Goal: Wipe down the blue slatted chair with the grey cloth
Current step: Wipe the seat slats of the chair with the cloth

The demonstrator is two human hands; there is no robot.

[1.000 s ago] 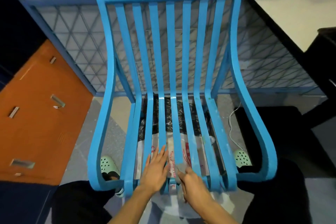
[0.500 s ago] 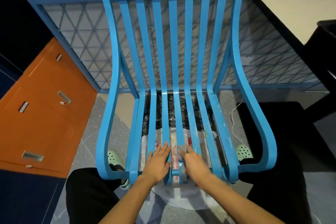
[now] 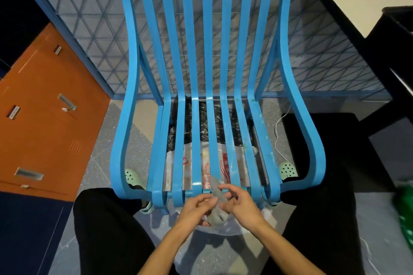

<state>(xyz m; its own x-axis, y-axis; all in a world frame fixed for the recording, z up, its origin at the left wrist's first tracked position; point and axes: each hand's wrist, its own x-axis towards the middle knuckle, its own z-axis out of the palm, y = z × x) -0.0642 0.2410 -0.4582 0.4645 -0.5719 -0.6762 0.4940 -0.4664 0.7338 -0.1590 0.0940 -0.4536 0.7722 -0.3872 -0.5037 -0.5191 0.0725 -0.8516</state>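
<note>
Grey cloth (image 3: 216, 205) half hidden between both hands' curled fingers (image 3: 202, 202)

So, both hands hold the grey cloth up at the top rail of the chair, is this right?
No. The left hand and right hand hold the cloth at the front edge of the chair, not the top rail; the head view shows it.

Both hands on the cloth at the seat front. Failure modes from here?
The grey cloth is bunched between left hand and right hand; it may slip through a slat gap of the blue chair onto the plastic bag below.
Pale specks on the right seat slats may get missed.
</note>
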